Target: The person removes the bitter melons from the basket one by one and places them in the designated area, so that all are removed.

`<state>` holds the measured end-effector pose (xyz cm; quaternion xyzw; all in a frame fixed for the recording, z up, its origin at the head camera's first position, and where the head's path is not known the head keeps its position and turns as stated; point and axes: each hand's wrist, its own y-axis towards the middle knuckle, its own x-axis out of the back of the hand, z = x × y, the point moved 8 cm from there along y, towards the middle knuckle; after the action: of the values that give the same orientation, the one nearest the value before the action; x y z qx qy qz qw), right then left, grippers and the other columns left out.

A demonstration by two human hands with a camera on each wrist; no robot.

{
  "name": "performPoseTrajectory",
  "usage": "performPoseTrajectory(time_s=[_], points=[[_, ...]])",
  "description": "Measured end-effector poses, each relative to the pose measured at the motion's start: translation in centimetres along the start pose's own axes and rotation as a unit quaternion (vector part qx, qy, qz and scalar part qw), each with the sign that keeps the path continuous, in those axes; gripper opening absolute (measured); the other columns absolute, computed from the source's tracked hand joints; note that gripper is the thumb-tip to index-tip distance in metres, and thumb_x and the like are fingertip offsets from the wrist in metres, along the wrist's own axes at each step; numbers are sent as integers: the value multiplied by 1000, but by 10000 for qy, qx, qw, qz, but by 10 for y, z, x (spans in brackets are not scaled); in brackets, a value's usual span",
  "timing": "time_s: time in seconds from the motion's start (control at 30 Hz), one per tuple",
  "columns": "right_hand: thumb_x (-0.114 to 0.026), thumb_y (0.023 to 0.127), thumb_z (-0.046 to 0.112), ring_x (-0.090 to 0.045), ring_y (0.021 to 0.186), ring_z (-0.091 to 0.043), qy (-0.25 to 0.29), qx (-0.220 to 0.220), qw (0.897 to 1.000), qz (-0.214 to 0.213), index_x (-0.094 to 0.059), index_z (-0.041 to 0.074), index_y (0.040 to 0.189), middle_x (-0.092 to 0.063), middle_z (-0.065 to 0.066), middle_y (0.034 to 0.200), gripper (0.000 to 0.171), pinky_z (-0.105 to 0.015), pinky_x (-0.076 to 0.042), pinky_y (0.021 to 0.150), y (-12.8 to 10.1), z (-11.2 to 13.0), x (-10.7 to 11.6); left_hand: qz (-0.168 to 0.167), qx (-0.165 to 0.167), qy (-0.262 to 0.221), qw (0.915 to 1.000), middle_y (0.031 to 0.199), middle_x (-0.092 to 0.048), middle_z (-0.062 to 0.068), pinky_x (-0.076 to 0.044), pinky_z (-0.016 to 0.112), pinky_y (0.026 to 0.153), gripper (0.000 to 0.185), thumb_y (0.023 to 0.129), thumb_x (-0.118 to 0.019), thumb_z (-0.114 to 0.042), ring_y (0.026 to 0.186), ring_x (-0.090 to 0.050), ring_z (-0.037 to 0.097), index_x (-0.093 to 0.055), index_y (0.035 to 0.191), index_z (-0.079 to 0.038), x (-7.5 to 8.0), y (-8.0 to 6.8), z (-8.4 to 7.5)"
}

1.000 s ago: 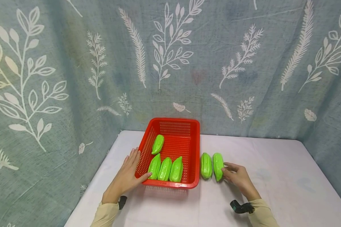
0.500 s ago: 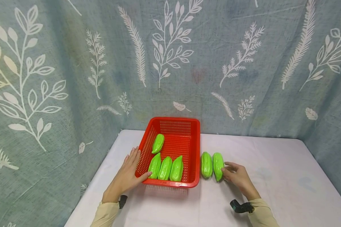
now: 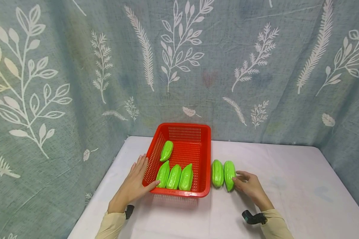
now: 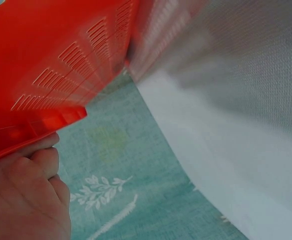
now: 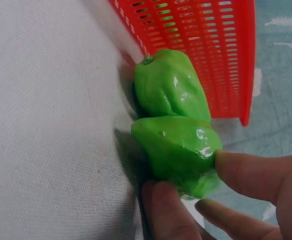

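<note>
Soft shadows; glints on green fruits (image 5: 179,142).

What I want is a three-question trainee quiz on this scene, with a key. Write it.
1. How many glossy green elongated fruit-shaped pieces lie inside the red rectangular perforated plastic basket?
2. True or false: the left hand is gripping a green piece.
3. Which does the right hand pinch: (a) the basket's rim, (b) the outside piece farther from the basket, (c) the outside piece nearer the basket?

Key: 1. Four. 2. False; it touches the basket. 3. b.
</note>
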<state>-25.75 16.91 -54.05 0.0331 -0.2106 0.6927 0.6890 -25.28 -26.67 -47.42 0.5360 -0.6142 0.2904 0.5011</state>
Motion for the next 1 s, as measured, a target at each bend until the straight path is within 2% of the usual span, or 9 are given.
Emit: performPoseTrajectory(time_s=[0.23, 0.47, 0.63, 0.83, 1.0], points=[[-66, 100, 18, -73, 112, -32, -140, -25, 9999, -25, -50, -8, 146, -57, -37, 138, 55, -33, -64, 87, -1, 1, -1, 7, 33, -34, 10000, 175, -11, 16, -17, 59, 129, 112, 89, -64, -70, 164, -8, 34, -17, 165, -2, 2, -1, 0], [-66, 101, 21, -75, 97, -22, -22, -127, 9999, 67, -45, -8, 150, -56, -37, 140, 60, -34, -65, 83, -2, -1, -1, -12, 21, -33, 10000, 175, -13, 17, -17, 61, 129, 112, 89, -64, -69, 163, -10, 35, -18, 164, 0, 0, -2, 0], [-63, 103, 19, -75, 90, -20, 116, -156, 9998, 65, -41, -10, 151, -55, -38, 140, 60, -33, -65, 80, -4, -1, 4, -7, 43, -26, 10000, 175, -13, 16, -18, 61, 129, 112, 89, -64, -70, 163, -11, 35, -18, 165, -1, 0, -1, 0], [-61, 104, 25, -74, 88, -20, -345, -161, 9992, -99, -46, -8, 149, -59, -35, 135, 57, -33, -64, 76, -4, 4, 14, 51, 75, -36, 10000, 175, -11, 15, -17, 60, 130, 113, 88, -64, -71, 164, -9, 33, -17, 165, -3, 0, -1, 1], [-59, 104, 31, -73, 98, -25, -706, -133, 9971, -254, -50, -5, 147, -60, -32, 136, 57, -36, -64, 80, -4, 10, 23, -12, 36, -38, 10000, 175, -13, 17, -18, 61, 129, 112, 88, -65, -70, 164, -10, 34, -18, 165, -2, 1, -1, 0]])
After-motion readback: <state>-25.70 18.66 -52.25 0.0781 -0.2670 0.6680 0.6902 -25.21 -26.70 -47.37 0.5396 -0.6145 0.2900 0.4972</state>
